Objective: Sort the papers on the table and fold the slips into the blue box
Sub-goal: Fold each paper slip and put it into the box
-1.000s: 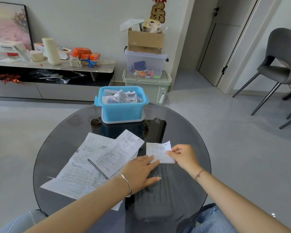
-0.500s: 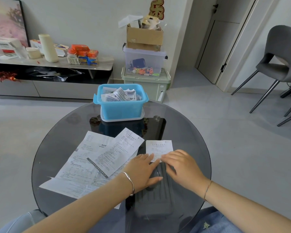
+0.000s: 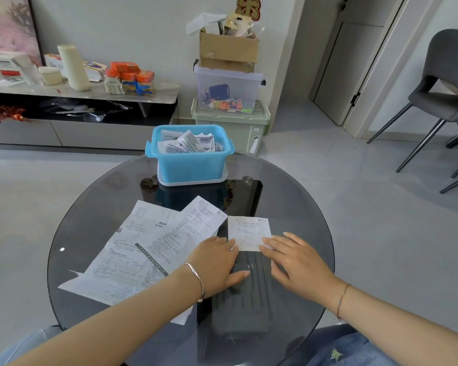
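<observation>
Right hand (image 3: 299, 262) has dropped its earlier pinch on the slip (image 3: 249, 229). It and the left hand (image 3: 217, 260) lie fingers straight, apparently pressing the slip to the counter (image 3: 296, 202), before the blue box (image 3: 191, 165).

A white box (image 3: 3, 63) at the left end of the sideboard (image 3: 164, 91) bears dark lettering resembling "Panasonic". Print on the papers (image 3: 143, 247) on the table (image 3: 296, 207) is too small to read.

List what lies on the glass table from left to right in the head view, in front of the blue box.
In order: large printed sheets → left hand → small slip → right hand.
</observation>
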`<state>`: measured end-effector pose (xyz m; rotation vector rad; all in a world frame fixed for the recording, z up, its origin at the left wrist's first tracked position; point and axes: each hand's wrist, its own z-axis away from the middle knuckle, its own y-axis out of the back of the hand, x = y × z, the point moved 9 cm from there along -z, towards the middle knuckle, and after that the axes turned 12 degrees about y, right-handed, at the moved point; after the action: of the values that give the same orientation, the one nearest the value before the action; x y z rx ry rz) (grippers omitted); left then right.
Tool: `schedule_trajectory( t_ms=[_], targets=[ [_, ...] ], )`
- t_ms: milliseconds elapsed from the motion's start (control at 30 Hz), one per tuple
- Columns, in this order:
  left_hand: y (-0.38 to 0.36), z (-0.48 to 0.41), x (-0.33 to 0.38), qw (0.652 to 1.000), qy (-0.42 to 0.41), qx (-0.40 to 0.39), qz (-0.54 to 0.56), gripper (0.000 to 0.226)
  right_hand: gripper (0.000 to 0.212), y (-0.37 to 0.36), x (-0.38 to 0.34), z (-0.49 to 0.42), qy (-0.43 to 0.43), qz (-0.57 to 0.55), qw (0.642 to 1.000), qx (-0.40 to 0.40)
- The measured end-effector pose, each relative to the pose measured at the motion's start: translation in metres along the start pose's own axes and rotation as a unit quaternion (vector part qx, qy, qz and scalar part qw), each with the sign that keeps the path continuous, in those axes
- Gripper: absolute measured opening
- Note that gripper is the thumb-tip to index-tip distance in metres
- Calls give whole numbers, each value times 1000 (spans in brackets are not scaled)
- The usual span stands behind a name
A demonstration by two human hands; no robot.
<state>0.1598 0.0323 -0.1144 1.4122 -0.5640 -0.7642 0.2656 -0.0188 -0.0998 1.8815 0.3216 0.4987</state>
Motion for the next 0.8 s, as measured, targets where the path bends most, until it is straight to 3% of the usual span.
schedule_trajectory(
  t_ms=[133,233,367,500,567,667,800],
  targets=[
    [-2,0,-6,1000,-2,20,-4,88,41,2,9,9,-20,-8,1000,-10],
    [-4,-2,-8,1000,5,22,-11,63,43,6,11,13,-25,-2,1000,2],
    [-4,-4,-10,999,13,19,-25,57,62,16,9,5,-7,28,999,32],
    [4,-10,-10,999,19,11,-43,50,25,23,8,-16,-3,48,997,56],
    [10,-13,-12,999,27,-2,-37,48,37,14,7,-26,-5,51,998,26],
    [18,-17,-16,999,35,-10,-4,44,16,2,4,-35,10,40,999,9],
    [25,-23,-13,999,32,-9,41,49,10,-4,9,-36,18,40,999,0]
  ],
)
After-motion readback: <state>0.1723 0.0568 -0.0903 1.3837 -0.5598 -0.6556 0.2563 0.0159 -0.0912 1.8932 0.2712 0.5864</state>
